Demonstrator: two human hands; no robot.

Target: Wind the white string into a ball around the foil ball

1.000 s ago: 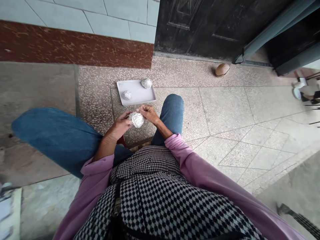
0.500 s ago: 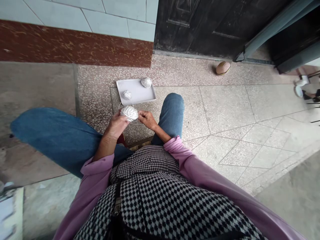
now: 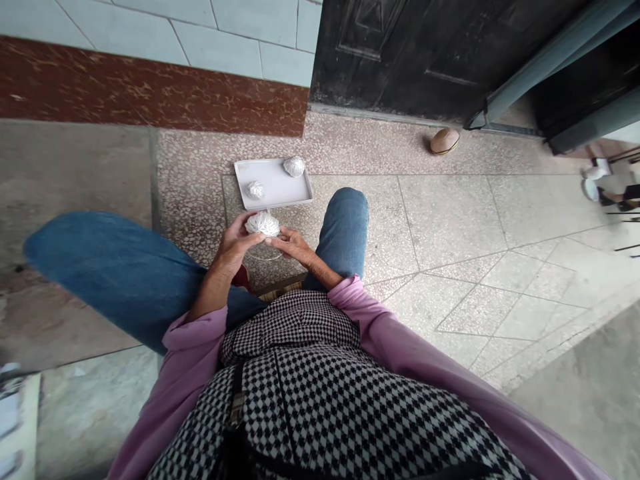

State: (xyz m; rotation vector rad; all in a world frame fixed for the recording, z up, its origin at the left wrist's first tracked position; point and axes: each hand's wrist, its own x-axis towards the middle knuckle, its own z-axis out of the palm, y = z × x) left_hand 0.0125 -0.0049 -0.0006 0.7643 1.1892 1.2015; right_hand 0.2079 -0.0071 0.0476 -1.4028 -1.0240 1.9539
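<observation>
White thread ball (image 3: 262, 224) sits cupped in the left hand (image 3: 235, 243), fingers wrapped around its 9 o'clock side and gripping it. Right hand (image 3: 294, 243) is just at the ball's 4 o'clock, fingers pinched together on what looks like a thin loose strand (image 3: 265, 257) sagging under the ball, though it's too fine to be sure. Ball is roundish, no real long axis. At 12 o'clock, on the floor just beyond, a white tray (image 3: 275, 190) carries two smaller balls (image 3: 255, 190) (image 3: 294, 166).

left hand (image 3: 235, 241) holding thread ball (image 3: 263, 224), white tray (image 3: 274, 189)
</observation>
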